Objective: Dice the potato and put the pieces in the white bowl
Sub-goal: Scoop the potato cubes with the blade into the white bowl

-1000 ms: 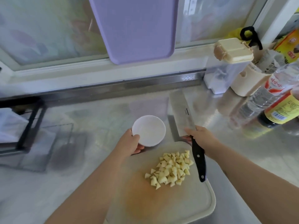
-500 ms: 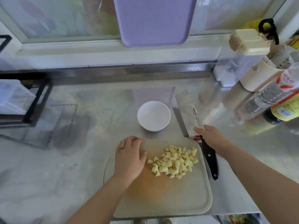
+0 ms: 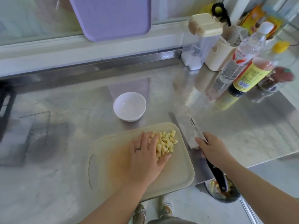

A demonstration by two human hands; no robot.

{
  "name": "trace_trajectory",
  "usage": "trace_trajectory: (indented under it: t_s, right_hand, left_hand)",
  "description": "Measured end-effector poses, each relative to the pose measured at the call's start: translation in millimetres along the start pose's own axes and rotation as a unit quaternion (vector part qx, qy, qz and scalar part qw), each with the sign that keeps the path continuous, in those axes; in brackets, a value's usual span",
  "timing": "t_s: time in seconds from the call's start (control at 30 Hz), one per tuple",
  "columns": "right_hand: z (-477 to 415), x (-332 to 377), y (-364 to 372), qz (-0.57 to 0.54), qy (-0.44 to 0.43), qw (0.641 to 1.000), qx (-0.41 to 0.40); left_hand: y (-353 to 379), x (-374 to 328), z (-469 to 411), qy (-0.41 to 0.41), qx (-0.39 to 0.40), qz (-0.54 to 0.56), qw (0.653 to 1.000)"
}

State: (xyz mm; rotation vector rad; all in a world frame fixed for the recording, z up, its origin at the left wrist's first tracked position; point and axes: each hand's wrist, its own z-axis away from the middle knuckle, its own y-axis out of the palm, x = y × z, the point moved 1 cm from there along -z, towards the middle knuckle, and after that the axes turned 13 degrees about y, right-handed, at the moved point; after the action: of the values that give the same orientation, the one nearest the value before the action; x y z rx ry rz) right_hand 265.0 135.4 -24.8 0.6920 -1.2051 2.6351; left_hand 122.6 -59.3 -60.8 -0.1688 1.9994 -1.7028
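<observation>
Pale yellow potato pieces (image 3: 165, 143): one loose heap of small, irregular wedges and cubes, cut faces moist-looking, lying on the far right part of the beige cutting board (image 3: 113, 167). Dicing appears finished; no whole potato is in view.

Cutting board: plastic, orange-stained at centre, set on the steel bench (image 3: 226, 135), its near edge overhanging.

White bowl (image 3: 129, 106): empty, upright, on the bench just beyond the board's far edge, apart from the heap.

Left hand (image 3: 148, 156): unclenched, fingers spread flat, resting against the left side of the heap and partly covering it; gripping nothing.

Right hand (image 3: 213, 150): wrapped around the cleaver (image 3: 188, 128) where blade meets black handle; the blade lies flat on the bench just right of the board.

Step in hand, by judgement: gathering the dice for transfer. Next move likely calls for bringing the blade beside the heap, sweeping pieces onto it with the left hand, and carrying them to the bowl. Small pieces may roll off.
</observation>
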Motion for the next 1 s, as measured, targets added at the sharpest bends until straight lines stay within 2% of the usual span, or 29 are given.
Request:
trace_trajectory:
  t_s: [0.27, 0.47, 0.73, 0.83, 1.0]
  right_hand:
    - [11.9, -13.9, 28.2, -0.006, -0.008, 1.0, 0.016]
    - [28.0, -0.6, 49.9, 0.028, -0.028, 0.998, 0.045]
    - [52.7, 19.3, 54.7, 0.024, -0.054, 0.998, 0.036]
    - [65.1, 30.4, 54.9, 0.032, -0.073, 0.996, 0.033]
    - [82.5, 53.5, 59.0, 0.049, -0.105, 0.993, 0.039]
  left_hand:
    - [13.6, -7.9, -15.9, 0.052, -0.019, -0.024, 0.998]
    - [16.7, -9.6, -22.4, 0.044, -0.024, -0.007, 0.999]
    - [10.3, -14.6, -22.9, 0.005, -0.062, 0.075, 0.995]
    - [5.6, -18.8, -21.7, -0.032, -0.114, 0.159, 0.98]
    - [-6.0, -24.2, -23.6, -0.124, -0.243, 0.286, 0.918]
